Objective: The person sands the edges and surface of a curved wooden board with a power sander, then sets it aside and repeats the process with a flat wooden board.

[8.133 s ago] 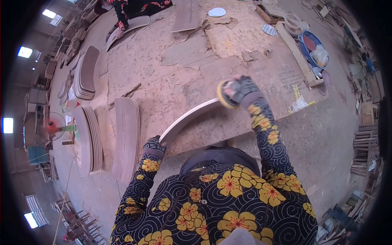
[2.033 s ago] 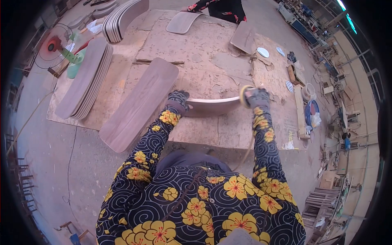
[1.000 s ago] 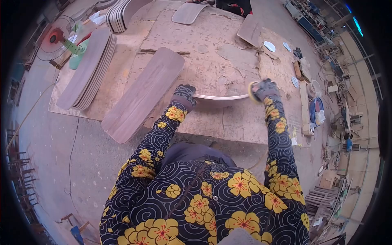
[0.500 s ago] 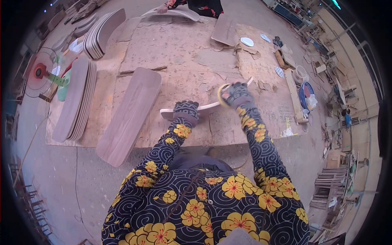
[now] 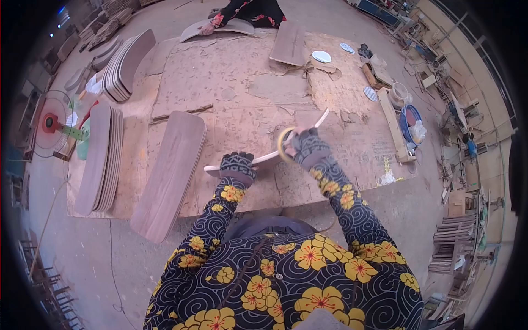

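My left hand (image 5: 237, 167), in a patterned fingerless glove, is closed around the near left part of a thin curved wooden board (image 5: 268, 159). The board is held on edge over the table, its right end pointing up and away. My right hand (image 5: 311, 147), gloved alike, is closed on a round yellow-rimmed disc (image 5: 282, 145) and presses it against the board's right half. Its fingertips are partly hidden and slightly blurred. Left of my left hand lies a flat brown board (image 5: 170, 173), overhanging the table's near edge.
Stacks of curved boards stand at the left (image 5: 102, 159) and far left (image 5: 129, 66) beside a fan (image 5: 49, 123). Across the table (image 5: 231, 121), another person's hand (image 5: 207, 27) rests on a curved board. White discs (image 5: 321, 56), a wooden bar (image 5: 395, 126) and a blue basin (image 5: 411, 124) are at right.
My right hand with the disc has slid a little toward me along the board, which slants more steeply. The whole view has shifted slightly. The other person's hand has moved along their board.
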A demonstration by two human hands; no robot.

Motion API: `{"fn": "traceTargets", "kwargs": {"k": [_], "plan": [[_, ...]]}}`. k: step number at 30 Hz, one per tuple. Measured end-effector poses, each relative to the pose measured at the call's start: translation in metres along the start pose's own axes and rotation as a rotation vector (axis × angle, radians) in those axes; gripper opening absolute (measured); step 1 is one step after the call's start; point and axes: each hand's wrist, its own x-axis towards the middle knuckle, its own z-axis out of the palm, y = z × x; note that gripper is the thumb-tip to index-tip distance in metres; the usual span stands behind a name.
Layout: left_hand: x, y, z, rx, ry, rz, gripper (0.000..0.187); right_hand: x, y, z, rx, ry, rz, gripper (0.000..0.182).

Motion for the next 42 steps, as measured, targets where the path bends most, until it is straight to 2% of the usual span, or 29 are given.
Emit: {"fn": "traceTargets", "kwargs": {"k": [1, 2, 3, 4, 6, 7, 9, 10, 12, 14, 16, 19, 21, 23, 25, 27, 29, 33, 35, 37, 39, 40, 41, 42], "plan": [[0.002, 0.000, 0.001, 0.008, -0.028, -0.008, 0.038, 0.001, -0.013, -0.025, 0.102, -0.105, 0.138, 0.043], [0.001, 0.002, -0.002, 0.015, -0.056, -0.017, 0.037, -0.001, 0.002, -0.007, 0.138, -0.079, 0.205, 0.044], [0.001, 0.004, -0.005, 0.020, -0.082, -0.029, 0.036, -0.004, 0.017, 0.011, 0.177, -0.050, 0.271, 0.046], [0.002, 0.003, -0.001, 0.034, -0.075, -0.038, 0.037, -0.003, 0.063, 0.052, 0.148, 0.112, 0.264, 0.051], [0.001, 0.003, 0.001, 0.058, -0.047, -0.035, 0.038, 0.031, 0.118, 0.001, -0.357, -0.328, 0.095, 0.039], [0.001, 0.005, -0.001, 0.065, -0.032, -0.030, 0.038, 0.036, 0.127, -0.011, -0.257, -0.331, 0.244, 0.037], [0.002, 0.008, -0.002, 0.091, -0.039, -0.049, 0.041, 0.039, 0.150, -0.002, -0.169, -0.257, 0.315, 0.033], [0.003, 0.007, -0.002, 0.094, -0.048, -0.058, 0.044, 0.036, 0.152, 0.015, -0.178, -0.186, 0.239, 0.033], [0.007, 0.008, -0.006, 0.100, -0.082, -0.082, 0.048, 0.034, 0.141, 0.034, -0.324, -0.222, 0.048, 0.034], [0.008, 0.009, -0.008, 0.091, -0.083, -0.095, 0.048, 0.001, 0.110, 0.085, -0.157, 0.348, -0.122, 0.036], [0.006, 0.008, -0.003, 0.098, -0.074, -0.095, 0.048, -0.019, 0.059, 0.090, 0.076, 0.266, -0.042, 0.043], [0.003, 0.013, -0.007, 0.126, -0.061, -0.090, 0.049, -0.027, 0.031, 0.076, 0.443, 0.146, 0.160, 0.049], [0.004, 0.013, -0.002, 0.145, -0.046, -0.104, 0.051, -0.009, 0.067, 0.079, 0.183, 0.084, 0.086, 0.040], [0.004, 0.013, -0.001, 0.158, -0.046, -0.119, 0.052, -0.004, 0.110, 0.059, 0.182, 0.222, 0.130, 0.033], [0.005, 0.013, 0.000, 0.163, -0.035, -0.119, 0.051, 0.015, 0.153, 0.021, -0.250, -0.063, -0.032, 0.029], [0.006, 0.013, 0.001, 0.172, -0.028, -0.125, 0.052, 0.027, 0.168, 0.013, -0.076, -0.082, 0.271, 0.028], [0.005, 0.014, 0.000, 0.195, -0.024, -0.128, 0.052, 0.026, 0.167, 0.017, 0.015, 0.003, 0.323, 0.027], [0.008, 0.014, 0.001, 0.201, -0.032, -0.138, 0.052, -0.014, 0.107, 0.069, 0.015, 0.364, -0.072, 0.027], [0.008, 0.014, -0.003, 0.201, -0.072, -0.147, 0.051, -0.003, 0.047, 0.027, 0.099, -0.099, -0.080, 0.026], [0.006, 0.017, -0.003, 0.240, -0.081, -0.136, 0.051, -0.015, 0.023, 0.041, 0.146, 0.184, -0.136, 0.026], [0.008, 0.022, -0.010, 0.228, -0.124, -0.158, 0.049, -0.012, 0.028, 0.050, 0.136, 0.258, -0.185, 0.027], [0.007, 0.023, -0.013, 0.222, -0.148, -0.173, 0.048, -0.001, 0.047, 0.052, 0.107, 0.189, -0.208, 0.027], [0.005, 0.023, -0.014, 0.215, -0.142, -0.176, 0.048, 0.012, 0.071, 0.054, 0.077, 0.119, -0.233, 0.027], [0.005, 0.024, -0.014, 0.206, -0.134, -0.179, 0.048, 0.026, 0.122, 0.082, 0.180, 0.131, -0.213, 0.029]]}}
